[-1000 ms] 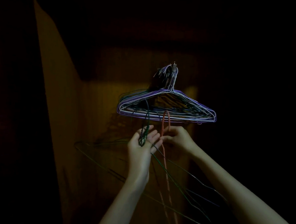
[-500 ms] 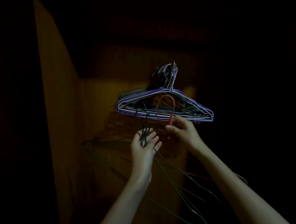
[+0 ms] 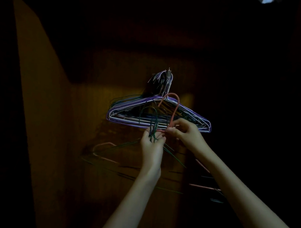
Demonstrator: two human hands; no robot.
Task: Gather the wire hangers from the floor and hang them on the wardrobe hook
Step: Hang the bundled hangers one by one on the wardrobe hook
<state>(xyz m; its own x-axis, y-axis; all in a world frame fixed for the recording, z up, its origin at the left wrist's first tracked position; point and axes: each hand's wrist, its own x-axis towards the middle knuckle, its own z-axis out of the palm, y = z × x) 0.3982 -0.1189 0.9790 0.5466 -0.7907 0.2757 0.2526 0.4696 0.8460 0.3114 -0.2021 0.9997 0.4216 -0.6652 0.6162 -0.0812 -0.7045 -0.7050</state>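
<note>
The right hand (image 3: 185, 133) pinches the red hanger (image 3: 174, 110) at its neck, hook above the grip and below the crowded wardrobe hook (image 3: 169, 74), while the left hand (image 3: 152, 140) grips the green hangers (image 3: 152, 124); tangled wires could snag and drag hung ones off.

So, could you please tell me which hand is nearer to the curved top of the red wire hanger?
The right hand. It pinches the red wire hanger at its neck, directly below the curved top. The left hand is lower and to the left, holding the dark green wire hangers.
</note>
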